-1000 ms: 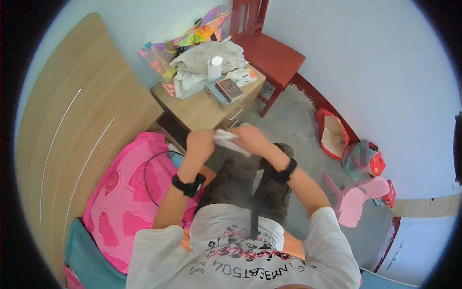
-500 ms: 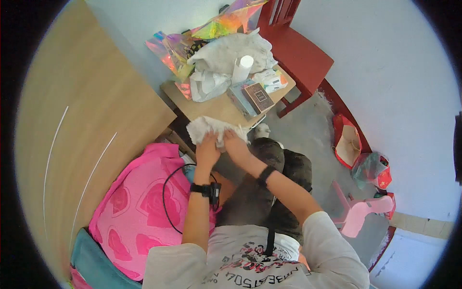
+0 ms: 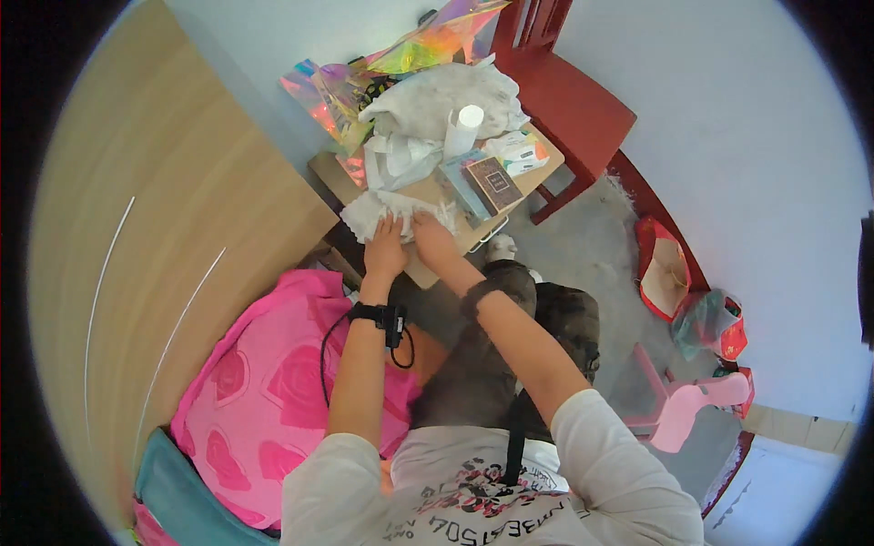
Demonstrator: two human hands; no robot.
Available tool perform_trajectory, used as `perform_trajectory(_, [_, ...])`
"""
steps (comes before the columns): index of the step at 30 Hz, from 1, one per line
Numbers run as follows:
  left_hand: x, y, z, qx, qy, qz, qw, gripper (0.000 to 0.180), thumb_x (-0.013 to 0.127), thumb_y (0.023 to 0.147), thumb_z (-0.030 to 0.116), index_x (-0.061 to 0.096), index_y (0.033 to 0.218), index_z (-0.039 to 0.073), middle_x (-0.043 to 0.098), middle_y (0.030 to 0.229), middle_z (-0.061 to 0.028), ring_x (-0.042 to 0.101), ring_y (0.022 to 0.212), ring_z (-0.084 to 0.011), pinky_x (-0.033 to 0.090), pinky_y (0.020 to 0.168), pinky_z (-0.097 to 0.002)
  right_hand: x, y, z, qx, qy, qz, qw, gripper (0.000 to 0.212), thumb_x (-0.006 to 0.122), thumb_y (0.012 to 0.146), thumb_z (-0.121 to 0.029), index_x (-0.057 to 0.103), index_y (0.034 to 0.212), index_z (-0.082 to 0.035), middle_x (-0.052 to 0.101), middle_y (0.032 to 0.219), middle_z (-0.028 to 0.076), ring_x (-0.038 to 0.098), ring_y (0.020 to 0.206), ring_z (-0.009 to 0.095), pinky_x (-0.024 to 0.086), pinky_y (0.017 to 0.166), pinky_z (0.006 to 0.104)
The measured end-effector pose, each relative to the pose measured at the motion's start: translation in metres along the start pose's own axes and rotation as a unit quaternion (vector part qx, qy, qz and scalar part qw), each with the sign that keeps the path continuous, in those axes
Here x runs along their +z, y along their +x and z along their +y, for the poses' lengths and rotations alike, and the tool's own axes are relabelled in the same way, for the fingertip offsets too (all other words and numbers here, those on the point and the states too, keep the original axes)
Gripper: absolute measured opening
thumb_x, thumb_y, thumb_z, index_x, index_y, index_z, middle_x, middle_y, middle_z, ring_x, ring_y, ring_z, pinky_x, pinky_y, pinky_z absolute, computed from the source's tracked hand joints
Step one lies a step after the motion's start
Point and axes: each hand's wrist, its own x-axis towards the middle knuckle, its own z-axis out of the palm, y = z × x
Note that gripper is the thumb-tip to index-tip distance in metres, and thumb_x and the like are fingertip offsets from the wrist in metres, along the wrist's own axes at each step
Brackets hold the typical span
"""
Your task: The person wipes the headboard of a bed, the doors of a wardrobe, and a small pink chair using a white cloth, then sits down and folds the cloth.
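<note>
A crumpled white cloth (image 3: pixel 362 211) lies over the near left part of the small wooden table (image 3: pixel 424 273). My left hand (image 3: pixel 386 247) has its fingers bent over the cloth's near edge. Just to its right, my right hand (image 3: pixel 431 238) grips the same cloth, its fingers curled in and partly hidden. Right of the cloth, a brown box (image 3: pixel 492 186) rests on a light blue box (image 3: pixel 462 189). A white cylindrical container (image 3: pixel 464 127) stands behind them.
A greyish white bag (image 3: pixel 428 102) and shiny iridescent bags (image 3: pixel 332 96) crowd the table's back. A red chair (image 3: pixel 574 109) stands behind right. Pink heart-patterned fabric (image 3: pixel 282 391) is at left. On the right are a pink plastic stool (image 3: pixel 678 414) and a red bag (image 3: pixel 660 264).
Both hands have moved forward and slightly left, carrying the cloth from the table's near edge farther onto its top. The table's bare near corner now shows below my hands.
</note>
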Motion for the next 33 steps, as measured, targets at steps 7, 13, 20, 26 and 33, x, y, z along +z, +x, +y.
perform_trajectory(7, [0.006,-0.036,0.005,0.023,-0.008,-0.048,0.999,0.058,0.051,0.069,0.011,0.036,0.125,0.014,0.027,0.134,-0.0072,0.029,0.122,-0.0255,0.030,0.093,-0.0505,-0.008,-0.043,-0.009,0.005,-0.010,-0.015,1.000,0.037,0.050,0.065,0.002,0.051,0.102,0.004,0.048,0.110,0.018,0.045,0.103,0.031,0.040,0.086,0.0341])
perform_trajectory(13, [-0.034,-0.014,0.018,0.052,-0.030,-0.133,0.989,0.043,0.046,0.073,0.017,0.049,0.115,0.010,0.052,0.110,-0.0148,0.051,0.098,-0.0292,0.041,0.083,-0.0389,-0.015,-0.080,0.002,0.008,0.057,0.028,0.998,0.034,0.052,0.065,-0.001,0.051,0.099,0.005,0.049,0.109,0.019,0.046,0.103,0.032,0.040,0.086,0.0356])
perform_trajectory(20, [-0.102,0.095,0.028,0.021,-0.369,0.092,0.924,0.050,0.058,0.073,0.028,0.049,0.109,-0.006,0.061,0.076,-0.0172,0.059,0.056,-0.0203,0.046,0.061,-0.0328,-0.013,-0.063,0.012,0.076,0.115,0.006,0.990,0.030,0.048,0.064,0.002,0.057,0.092,-0.001,0.052,0.108,0.014,0.049,0.100,0.029,0.041,0.085,0.0352])
perform_trajectory(26, [-0.117,0.156,0.033,-0.094,-0.490,0.227,0.836,0.042,0.063,0.071,0.028,0.054,0.094,-0.005,0.056,0.065,-0.0079,0.052,0.049,-0.0142,0.043,0.048,-0.0266,-0.015,-0.034,0.011,0.080,0.088,-0.067,0.991,0.031,0.048,0.064,0.002,0.058,0.093,-0.002,0.052,0.108,0.013,0.048,0.103,0.027,0.041,0.085,0.0320])
perform_trajectory(33, [-0.162,0.181,0.100,0.057,-0.598,0.252,0.759,0.018,0.056,0.079,0.017,0.051,0.086,0.001,0.054,0.072,-0.0055,0.055,0.061,-0.0131,0.042,0.050,-0.0238,-0.002,-0.035,0.016,0.033,0.019,0.000,0.999,0.037,0.048,0.066,0.001,0.051,0.103,0.003,0.049,0.112,0.013,0.041,0.111,0.025,0.042,0.085,0.0317])
